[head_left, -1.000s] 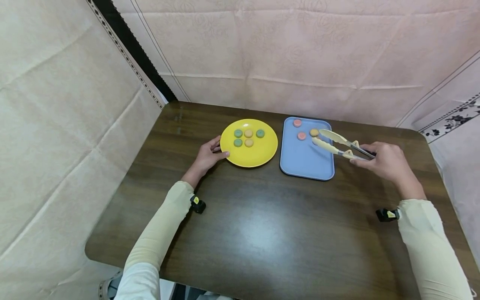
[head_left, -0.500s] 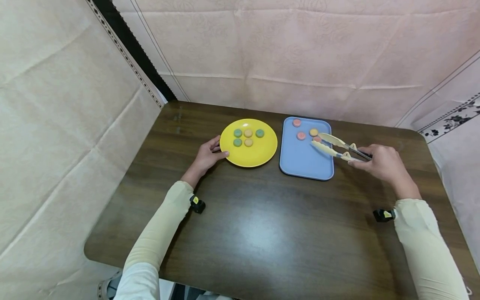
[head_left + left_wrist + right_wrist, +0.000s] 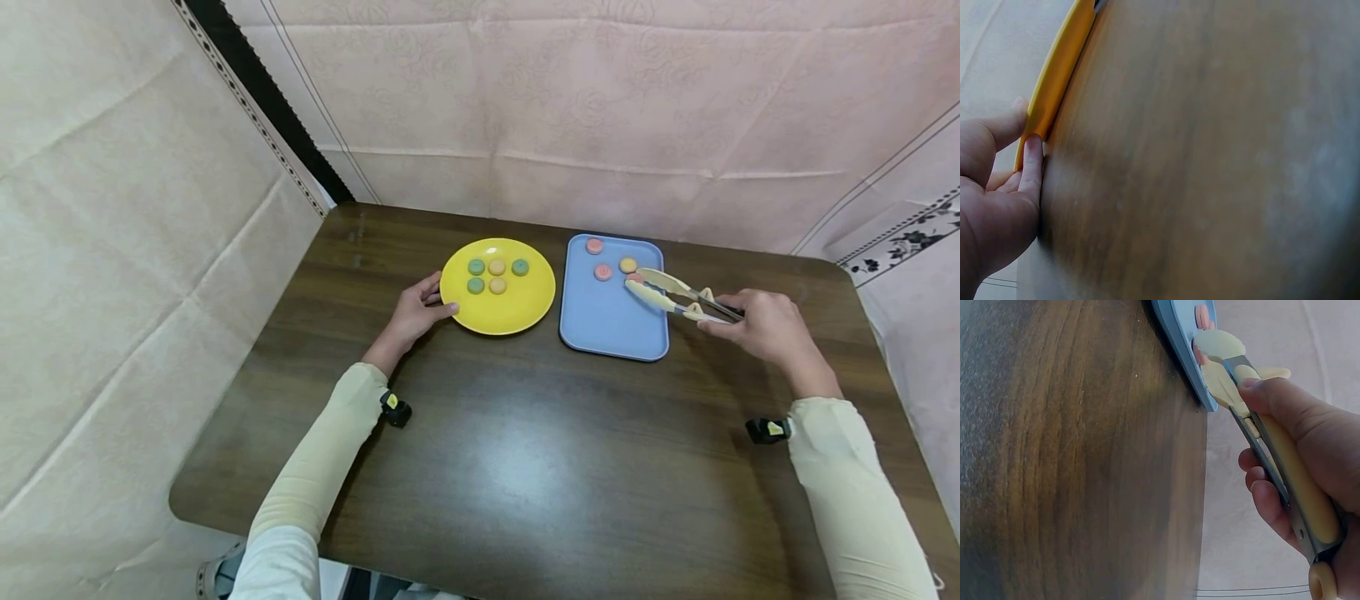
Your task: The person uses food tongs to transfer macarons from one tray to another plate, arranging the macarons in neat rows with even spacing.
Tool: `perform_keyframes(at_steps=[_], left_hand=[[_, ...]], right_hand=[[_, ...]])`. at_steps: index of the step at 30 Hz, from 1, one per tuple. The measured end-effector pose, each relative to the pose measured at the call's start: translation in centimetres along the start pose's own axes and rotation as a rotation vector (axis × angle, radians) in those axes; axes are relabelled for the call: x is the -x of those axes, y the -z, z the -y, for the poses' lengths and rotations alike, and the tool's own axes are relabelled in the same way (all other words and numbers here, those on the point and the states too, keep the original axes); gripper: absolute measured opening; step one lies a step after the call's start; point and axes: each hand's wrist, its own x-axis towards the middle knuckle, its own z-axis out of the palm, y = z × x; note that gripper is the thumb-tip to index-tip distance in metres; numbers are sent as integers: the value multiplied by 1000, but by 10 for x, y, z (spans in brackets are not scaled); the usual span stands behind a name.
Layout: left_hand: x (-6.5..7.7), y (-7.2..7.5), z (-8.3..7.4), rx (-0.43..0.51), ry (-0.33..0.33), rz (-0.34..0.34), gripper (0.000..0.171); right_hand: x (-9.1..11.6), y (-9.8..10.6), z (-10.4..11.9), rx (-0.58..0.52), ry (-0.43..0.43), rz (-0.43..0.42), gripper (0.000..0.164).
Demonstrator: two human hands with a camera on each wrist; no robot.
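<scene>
My left hand (image 3: pixel 412 312) pinches the left rim of a yellow plate (image 3: pixel 506 318), thumb and fingers on either side of it in the left wrist view. Green and yellow macaron-like discs lie on the plate, such as a green disc (image 3: pixel 521 267). My right hand (image 3: pixel 768 329) grips cream-tipped tongs (image 3: pixel 651 297) over the right side of a blue tray (image 3: pixel 611 329). Their tips stand apart around a pink disc (image 3: pixel 635 278), partly hidden; contact cannot be told. A yellow disc (image 3: pixel 627 265) lies close behind the tips, with two other pink discs (image 3: pixel 603 272) to the left.
Plate and tray stand side by side, a narrow gap between them, near the back of a brown wooden table (image 3: pixel 465 467). A pale cloth (image 3: pixel 600 108) hangs behind the table, another along the left.
The right hand and tongs have shifted slightly left and downward in the head view, and the tips now stand around the pink disc. The left hand and plate stay put.
</scene>
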Motion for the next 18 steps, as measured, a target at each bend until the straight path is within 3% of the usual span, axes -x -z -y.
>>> perform_keyframes(at_steps=[9,18], left_hand=[[6,-1,-13,-6,22,20,77],[1,0,-3,4,5,9,78]], right_hand=[[8,0,7,1,62,-88,52],[2,3,33,-35,130,-151,49]])
